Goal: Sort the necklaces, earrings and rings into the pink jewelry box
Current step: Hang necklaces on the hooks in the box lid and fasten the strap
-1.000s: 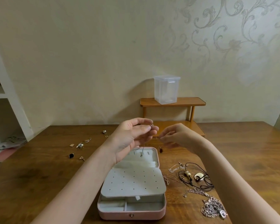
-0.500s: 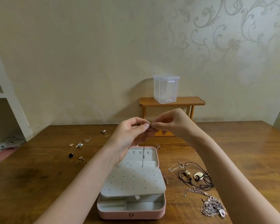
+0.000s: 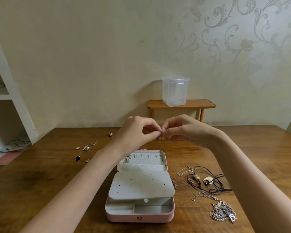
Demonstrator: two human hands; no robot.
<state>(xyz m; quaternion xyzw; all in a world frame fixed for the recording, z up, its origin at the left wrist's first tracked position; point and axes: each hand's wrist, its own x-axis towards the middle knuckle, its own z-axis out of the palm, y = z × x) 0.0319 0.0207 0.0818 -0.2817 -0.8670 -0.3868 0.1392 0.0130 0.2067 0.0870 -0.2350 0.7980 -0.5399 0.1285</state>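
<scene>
The pink jewelry box (image 3: 139, 217) lies open on the wooden table (image 3: 40, 182), its grey perforated earring panel (image 3: 141, 184) folded over the tray. Above the box lid, my left hand (image 3: 134, 133) and my right hand (image 3: 183, 130) meet fingertip to fingertip and pinch the ends of a thin chain necklace (image 3: 159, 145) that hangs down toward the lid. A silver chain (image 3: 127, 159) hangs from a hook in the lid. Necklaces lie right of the box: a black cord necklace (image 3: 208, 182) and a silver chain pile (image 3: 223, 211). Earrings and rings (image 3: 85, 148) are scattered at left.
A clear plastic container (image 3: 175, 91) stands on a small wooden shelf (image 3: 181, 104) against the wall behind the table. A white shelving unit (image 3: 5, 98) stands at the far left, with papers (image 3: 15, 145) low beside it.
My right hand rose from beside the box to meet my left hand at the chain's top. Both hands now pinch it together, slightly higher and further right than before.
</scene>
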